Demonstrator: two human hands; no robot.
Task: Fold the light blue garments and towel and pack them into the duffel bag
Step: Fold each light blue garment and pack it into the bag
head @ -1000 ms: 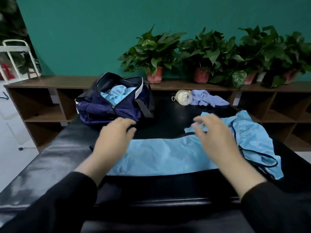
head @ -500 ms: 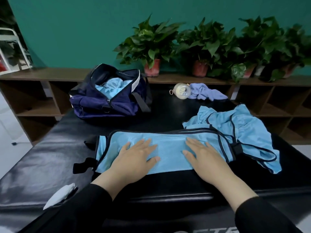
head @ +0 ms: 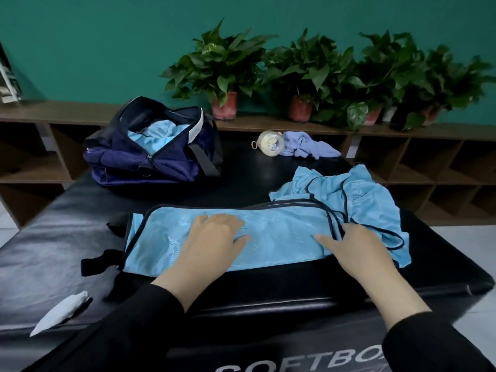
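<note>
From your head camera you look down on a black padded bench (head: 48, 237) with a glossy, creased top and white lettering on its near edge, partly cut off by the frame. Behind it a low brown wooden shelf unit (head: 442, 167) with open cubbies runs along a teal wall (head: 107, 44), and a row of leafy potted plants (head: 225, 73) stands on its top. Your left hand (head: 212, 237) lies flat on the folded light blue garment (head: 279, 232) near the front of the bench, fingers straight and spread, pressing the cloth. Your right hand (head: 357, 245) rests at that garment's right end, by its dark piping, fingers stretched out over the fabric and not curled around it. Just beside and behind your right hand a second light blue garment (head: 359, 194) lies crumpled, touching the folded one. The navy duffel bag (head: 145, 162) sits at the far left of the bench, unzipped, with light blue cloth showing inside. At the far edge a pale round container (head: 270, 143) lies touching a lavender-blue towel (head: 306, 147). A white crumpled scrap (head: 63, 310) lies at the near left corner.
</note>
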